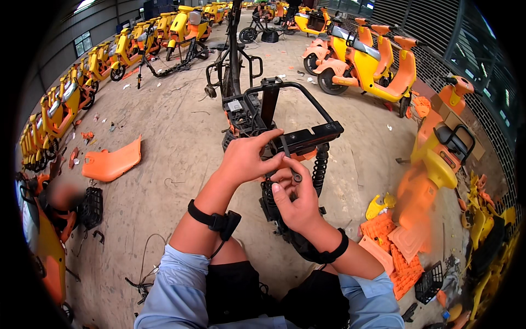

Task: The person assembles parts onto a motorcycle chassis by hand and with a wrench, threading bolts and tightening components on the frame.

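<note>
The scooter frame (257,118) stands in the middle, near the person, already bare of its orange covers. The left hand (246,159) grips its black rear bracket (307,140), and the right hand (296,200) pinches a small wrench (290,164) there, so more parts look left to remove.

Scooter-dismantling workshop: rows of yellow scooters (60,104), stripped frame (263,109), loose orange panels (112,162)

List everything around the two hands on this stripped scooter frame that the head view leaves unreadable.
- Small dark tool: its working end is covered by the fingers of the right hand.
- Fastener or part under the left hand: hidden by that hand.
- Lower scooter frame and rear wheel: blocked by the forearms and knees.
- Orange shape at the left edge: blurred.
- Far scooter row: too small and bent for detail.
</note>
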Demonstrator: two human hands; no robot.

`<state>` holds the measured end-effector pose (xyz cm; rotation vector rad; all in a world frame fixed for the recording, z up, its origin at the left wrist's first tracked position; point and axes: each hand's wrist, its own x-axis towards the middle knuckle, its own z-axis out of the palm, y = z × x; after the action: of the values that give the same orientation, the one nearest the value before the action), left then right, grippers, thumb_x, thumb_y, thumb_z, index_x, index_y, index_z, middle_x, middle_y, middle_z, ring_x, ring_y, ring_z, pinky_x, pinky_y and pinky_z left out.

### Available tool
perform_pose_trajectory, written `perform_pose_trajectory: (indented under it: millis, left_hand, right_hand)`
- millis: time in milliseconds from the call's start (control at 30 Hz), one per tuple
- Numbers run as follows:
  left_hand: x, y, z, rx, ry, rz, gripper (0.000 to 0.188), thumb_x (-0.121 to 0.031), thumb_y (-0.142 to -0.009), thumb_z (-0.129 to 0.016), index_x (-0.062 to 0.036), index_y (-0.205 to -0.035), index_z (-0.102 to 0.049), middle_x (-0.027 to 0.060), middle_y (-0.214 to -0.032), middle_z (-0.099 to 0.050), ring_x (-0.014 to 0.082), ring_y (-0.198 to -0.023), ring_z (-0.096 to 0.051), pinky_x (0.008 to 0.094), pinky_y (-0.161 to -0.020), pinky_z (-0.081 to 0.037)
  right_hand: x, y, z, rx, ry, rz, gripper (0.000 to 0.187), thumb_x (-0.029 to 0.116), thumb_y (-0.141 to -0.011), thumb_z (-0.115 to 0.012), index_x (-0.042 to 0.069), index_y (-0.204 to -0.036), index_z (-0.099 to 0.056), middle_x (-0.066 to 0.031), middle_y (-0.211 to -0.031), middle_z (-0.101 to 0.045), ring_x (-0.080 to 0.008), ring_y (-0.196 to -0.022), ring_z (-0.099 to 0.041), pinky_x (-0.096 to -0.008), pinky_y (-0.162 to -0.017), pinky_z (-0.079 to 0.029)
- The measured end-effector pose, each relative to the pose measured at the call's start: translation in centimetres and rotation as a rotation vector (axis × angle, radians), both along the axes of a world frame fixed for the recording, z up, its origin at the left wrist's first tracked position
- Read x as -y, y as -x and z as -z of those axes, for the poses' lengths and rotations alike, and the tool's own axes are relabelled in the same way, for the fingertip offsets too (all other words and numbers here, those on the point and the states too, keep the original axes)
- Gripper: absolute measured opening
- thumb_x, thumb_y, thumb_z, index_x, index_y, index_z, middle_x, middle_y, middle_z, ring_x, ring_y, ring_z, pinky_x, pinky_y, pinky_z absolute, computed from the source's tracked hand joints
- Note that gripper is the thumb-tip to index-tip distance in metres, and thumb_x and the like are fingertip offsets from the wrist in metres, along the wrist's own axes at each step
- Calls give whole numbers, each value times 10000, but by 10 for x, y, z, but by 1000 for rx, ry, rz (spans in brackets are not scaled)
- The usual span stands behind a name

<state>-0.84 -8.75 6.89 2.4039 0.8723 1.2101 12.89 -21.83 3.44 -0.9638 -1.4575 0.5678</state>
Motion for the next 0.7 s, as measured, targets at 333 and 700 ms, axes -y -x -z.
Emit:
perform_pose_trajectory:
  millis: [333, 700]
  left_hand:
    - [-5, -11, 15, 95, -53, -22, 548, -426, -802, -854, -205, -1286, -722, 28, -578, -527, 207, -517, -529, 333, -535, -452]
    - [-1, -19, 21, 127, 45, -49, 425, -376, -949, -712, -106, -1277, -708, 130, -692, -681, 273, -598, -671, 352, -585, -525]
  right_hand:
    - [5, 18, -15, 105, 164, -160, 885, 58, -971, -630, 46, -1660, -75, -46, -925, -707, -94, -703, -604, -252, -681, -502]
    - [3, 14, -27, 270, 220, -167, 931, 48, -963, -636, 50, -1665, -23, -51, -989, -724, -86, -669, -586, -231, -652, -479]
